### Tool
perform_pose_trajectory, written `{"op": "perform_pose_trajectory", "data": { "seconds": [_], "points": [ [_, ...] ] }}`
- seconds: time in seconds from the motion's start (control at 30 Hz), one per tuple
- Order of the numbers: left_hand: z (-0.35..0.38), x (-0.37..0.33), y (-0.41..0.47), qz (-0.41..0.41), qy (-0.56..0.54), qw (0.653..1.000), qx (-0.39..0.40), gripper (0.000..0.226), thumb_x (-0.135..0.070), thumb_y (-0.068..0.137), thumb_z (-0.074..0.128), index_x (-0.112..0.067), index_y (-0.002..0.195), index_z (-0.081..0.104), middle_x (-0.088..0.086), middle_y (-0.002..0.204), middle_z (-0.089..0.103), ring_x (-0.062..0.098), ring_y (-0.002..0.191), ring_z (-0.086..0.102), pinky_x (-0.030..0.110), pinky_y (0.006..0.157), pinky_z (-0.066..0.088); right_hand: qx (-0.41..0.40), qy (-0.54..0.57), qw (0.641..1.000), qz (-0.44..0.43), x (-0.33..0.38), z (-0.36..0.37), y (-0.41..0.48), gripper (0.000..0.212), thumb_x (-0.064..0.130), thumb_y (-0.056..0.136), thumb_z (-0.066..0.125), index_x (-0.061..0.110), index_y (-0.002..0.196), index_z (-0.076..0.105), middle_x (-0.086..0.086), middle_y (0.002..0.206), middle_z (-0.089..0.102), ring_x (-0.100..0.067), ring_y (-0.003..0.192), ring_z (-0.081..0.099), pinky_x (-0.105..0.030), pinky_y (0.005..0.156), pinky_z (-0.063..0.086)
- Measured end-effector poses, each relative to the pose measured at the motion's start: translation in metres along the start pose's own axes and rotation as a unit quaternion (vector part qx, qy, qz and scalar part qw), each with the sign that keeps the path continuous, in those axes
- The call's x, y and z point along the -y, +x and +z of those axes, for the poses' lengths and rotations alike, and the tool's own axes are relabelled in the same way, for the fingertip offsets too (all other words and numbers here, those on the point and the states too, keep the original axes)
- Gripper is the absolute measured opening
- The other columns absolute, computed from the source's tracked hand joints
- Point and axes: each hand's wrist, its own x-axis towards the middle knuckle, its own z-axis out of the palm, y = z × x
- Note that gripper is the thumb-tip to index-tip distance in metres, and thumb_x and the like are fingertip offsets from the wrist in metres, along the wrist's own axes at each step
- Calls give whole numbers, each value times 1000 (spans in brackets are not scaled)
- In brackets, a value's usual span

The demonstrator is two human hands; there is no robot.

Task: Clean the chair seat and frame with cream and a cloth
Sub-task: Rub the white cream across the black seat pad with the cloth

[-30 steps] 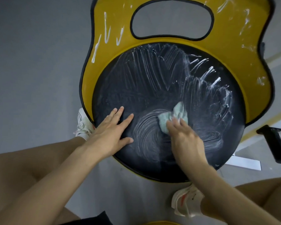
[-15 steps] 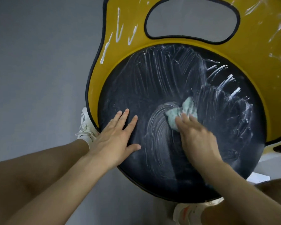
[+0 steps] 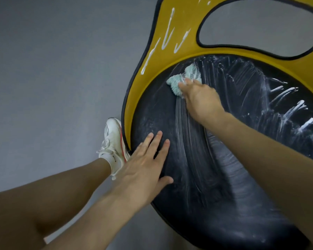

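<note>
A round black chair seat [image 3: 215, 177] fills the right half of the view, smeared with white cream streaks. A yellow frame [image 3: 170, 42] with a black-edged cutout curves around its far side and carries several white cream lines [image 3: 167, 38]. My right hand [image 3: 199, 98] presses a crumpled pale green cloth [image 3: 184, 78] onto the seat near its far left rim, fingers curled over the cloth. My left hand [image 3: 145, 168] lies flat on the seat's near left edge, fingers spread and straight.
Grey floor [image 3: 52, 78] lies to the left of the chair. My left foot in a white sneaker [image 3: 112, 141] stands against the frame's left edge. My bare legs show at the lower left and lower right.
My right hand has swept the cloth from the seat's middle up toward the far left rim, leaving long streaks behind it. The camera view shifted left. My left hand stayed flat on the seat.
</note>
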Motion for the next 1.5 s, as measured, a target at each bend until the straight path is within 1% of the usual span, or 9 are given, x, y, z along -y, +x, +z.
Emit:
{"op": "perform_pose_trajectory", "data": {
  "seconds": [0.13,0.27,0.43,0.7,0.8,1.0,1.17,1.3,1.5],
  "points": [
    [2,4,1,3,4,1000,0,95,-62,98,44,-27,156,-22,-3,158,-41,14,145,-37,34,124,-11,-12,39,996,-82,7,5,-86,51,4,86,58,24,133,48,3,141,47,-22,118,58,-36,78,56],
    [1,2,0,-2,-13,1000,-3,97,-60,99,45,-25,154,-25,-5,155,-44,12,143,-40,31,122,-14,6,63,977,-202,7,8,-188,61,-1,74,64,12,133,60,-3,140,56,-22,134,49,-33,111,40],
    [-6,-3,8,-20,-1,1000,12,98,-60,100,42,-21,152,-30,-4,154,-45,13,143,-40,30,120,-17,32,61,983,-170,5,2,-108,69,0,70,74,21,133,55,1,141,53,-23,127,55,-35,83,59],
    [-15,5,19,-26,-31,999,2,95,-57,101,44,-27,150,-32,-8,152,-48,8,140,-42,28,120,-18,-36,-23,999,30,-56,-10,58,28,17,99,45,17,126,53,-14,129,59,-42,98,63,-46,77,50],
    [-11,7,28,-29,-18,999,-10,97,-61,99,42,-25,151,-32,-5,153,-47,12,142,-41,31,120,-17,-56,-27,998,12,-40,-6,28,32,8,95,48,18,126,51,-12,129,55,-39,93,64,-44,68,50],
    [-9,0,39,-47,-16,998,-41,100,-64,97,43,-22,148,-32,0,154,-45,17,144,-39,37,124,-13,-33,70,988,-137,-1,10,-98,71,-3,67,78,12,134,58,-5,140,56,-26,131,52,-32,95,50],
    [-18,-3,46,-53,-16,998,-36,99,-63,98,43,-21,154,-27,1,156,-43,19,145,-37,37,123,-13,-30,20,997,-73,-13,3,0,53,4,90,53,26,137,43,-2,145,43,-28,117,57,-40,78,53],
    [-23,-5,50,-53,-30,998,-29,98,-59,99,46,-22,154,-26,0,157,-42,18,145,-37,38,124,-13,-49,-8,999,-17,-11,-11,72,28,3,92,47,15,116,56,-10,117,55,-38,98,59,-38,65,35],
    [-22,-3,55,-55,-23,998,-21,98,-60,98,46,-22,155,-25,-1,156,-42,18,145,-37,36,122,-14,-28,78,988,-131,9,-3,-39,50,6,82,63,24,128,55,3,137,53,-20,118,58,-37,79,59]
  ]
}}
